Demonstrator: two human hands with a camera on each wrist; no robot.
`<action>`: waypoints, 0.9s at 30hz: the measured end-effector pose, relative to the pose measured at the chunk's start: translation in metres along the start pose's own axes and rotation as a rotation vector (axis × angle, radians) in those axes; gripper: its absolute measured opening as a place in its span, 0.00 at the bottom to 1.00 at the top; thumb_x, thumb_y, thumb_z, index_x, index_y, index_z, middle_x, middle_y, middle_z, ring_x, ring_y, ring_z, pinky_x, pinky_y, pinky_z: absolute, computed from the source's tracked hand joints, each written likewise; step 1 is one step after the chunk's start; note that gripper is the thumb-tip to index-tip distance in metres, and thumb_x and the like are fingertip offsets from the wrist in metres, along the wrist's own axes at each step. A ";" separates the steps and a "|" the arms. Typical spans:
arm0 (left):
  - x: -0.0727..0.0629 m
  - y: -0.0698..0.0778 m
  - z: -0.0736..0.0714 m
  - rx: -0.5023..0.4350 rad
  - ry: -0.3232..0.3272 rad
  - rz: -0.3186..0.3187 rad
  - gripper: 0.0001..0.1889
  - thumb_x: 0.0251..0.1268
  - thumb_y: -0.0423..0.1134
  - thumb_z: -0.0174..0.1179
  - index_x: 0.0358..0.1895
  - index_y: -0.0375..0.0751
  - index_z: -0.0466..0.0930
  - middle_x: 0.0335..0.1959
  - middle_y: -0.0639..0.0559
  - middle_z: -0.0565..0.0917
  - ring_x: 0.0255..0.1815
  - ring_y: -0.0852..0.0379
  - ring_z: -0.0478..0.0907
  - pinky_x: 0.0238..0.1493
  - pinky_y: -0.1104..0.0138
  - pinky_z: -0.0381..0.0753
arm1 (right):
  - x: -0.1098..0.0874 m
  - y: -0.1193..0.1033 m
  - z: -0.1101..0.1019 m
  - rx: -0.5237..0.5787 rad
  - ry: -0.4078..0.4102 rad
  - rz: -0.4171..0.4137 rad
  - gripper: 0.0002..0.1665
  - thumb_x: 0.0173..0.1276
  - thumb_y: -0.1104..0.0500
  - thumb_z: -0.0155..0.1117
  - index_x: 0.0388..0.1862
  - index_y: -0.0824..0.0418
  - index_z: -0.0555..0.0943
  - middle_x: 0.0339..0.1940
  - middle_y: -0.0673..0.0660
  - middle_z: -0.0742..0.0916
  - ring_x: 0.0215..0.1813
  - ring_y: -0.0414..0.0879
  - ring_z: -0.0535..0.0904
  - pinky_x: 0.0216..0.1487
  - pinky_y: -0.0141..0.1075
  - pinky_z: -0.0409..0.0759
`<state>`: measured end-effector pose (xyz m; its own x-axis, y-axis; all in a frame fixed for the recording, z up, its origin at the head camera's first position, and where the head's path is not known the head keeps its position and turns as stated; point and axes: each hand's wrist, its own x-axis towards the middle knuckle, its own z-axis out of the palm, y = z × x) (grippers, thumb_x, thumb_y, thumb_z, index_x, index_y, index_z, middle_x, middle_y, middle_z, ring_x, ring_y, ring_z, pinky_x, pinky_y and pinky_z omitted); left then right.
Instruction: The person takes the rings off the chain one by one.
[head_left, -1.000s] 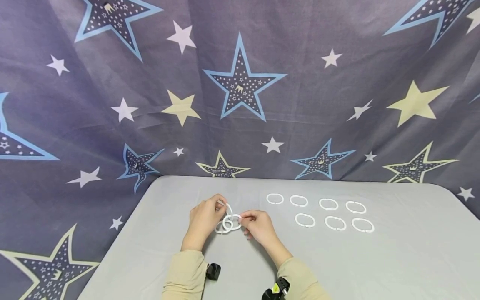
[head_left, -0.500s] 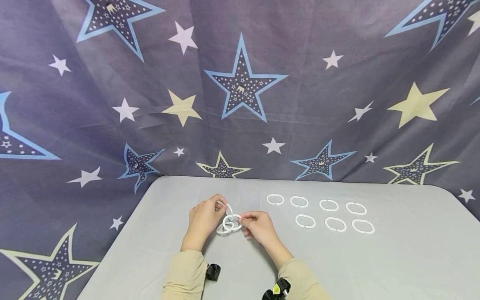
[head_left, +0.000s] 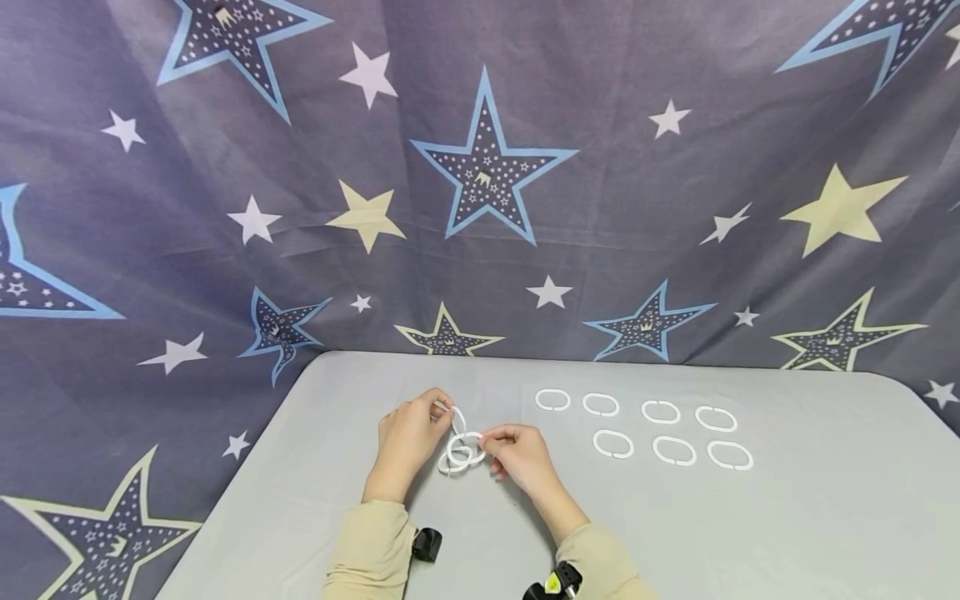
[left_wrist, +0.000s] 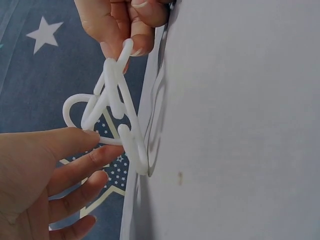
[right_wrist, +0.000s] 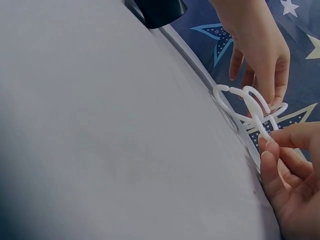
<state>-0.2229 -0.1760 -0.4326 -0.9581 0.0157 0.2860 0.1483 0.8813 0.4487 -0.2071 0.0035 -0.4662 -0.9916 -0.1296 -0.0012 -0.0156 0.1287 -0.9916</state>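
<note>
Between thumb and fingertips, my left hand [head_left: 407,435] pinches a white plastic chain link [left_wrist: 67,106], an oval ring with a small split, tilted up. My right hand [head_left: 520,455] pinches a second link [head_left: 449,451] by its right end. A third link [head_left: 442,467] loops through that one and hangs lowest, just over the grey table [head_left: 517,521]. In the left wrist view the rings cross one another close together, right below the right fingertips [left_wrist: 142,45]. The right wrist view shows the right thumb and index finger on the near end of one link [right_wrist: 257,117].
To the right, several loose white links [head_left: 612,444] lie flat in two rows. A dark curtain [head_left: 600,208] with stars hangs behind the table's far edge. Black camera mounts [head_left: 427,544] sit at both wrists.
The lowest link has swung slightly right and downward, drawing in under the link in my right hand. That link has tilted a little; both hands have barely moved.
</note>
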 end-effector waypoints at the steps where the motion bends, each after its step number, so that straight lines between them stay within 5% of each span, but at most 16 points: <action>1: 0.000 0.000 0.000 0.003 0.003 0.001 0.03 0.63 0.41 0.66 0.38 0.54 0.83 0.32 0.61 0.88 0.36 0.51 0.85 0.38 0.53 0.77 | 0.000 0.000 0.000 0.001 -0.001 -0.002 0.09 0.62 0.66 0.65 0.37 0.72 0.86 0.20 0.56 0.84 0.14 0.39 0.74 0.18 0.33 0.78; 15: 0.004 0.005 -0.006 0.045 0.052 -0.006 0.04 0.64 0.42 0.65 0.40 0.53 0.84 0.32 0.60 0.88 0.31 0.50 0.84 0.34 0.54 0.77 | 0.000 -0.001 -0.002 0.056 -0.020 -0.021 0.10 0.63 0.67 0.66 0.39 0.75 0.85 0.21 0.58 0.85 0.16 0.38 0.76 0.21 0.32 0.79; 27: 0.009 0.013 -0.002 0.063 0.118 0.054 0.03 0.64 0.42 0.64 0.39 0.53 0.84 0.32 0.59 0.88 0.26 0.53 0.81 0.30 0.55 0.76 | 0.002 0.002 -0.001 0.130 -0.023 -0.004 0.12 0.64 0.69 0.65 0.42 0.79 0.82 0.25 0.65 0.86 0.16 0.39 0.76 0.22 0.34 0.81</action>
<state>-0.2288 -0.1650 -0.4225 -0.9133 0.0117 0.4071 0.1797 0.9086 0.3770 -0.2095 0.0047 -0.4678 -0.9882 -0.1529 0.0017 -0.0017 0.0000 -1.0000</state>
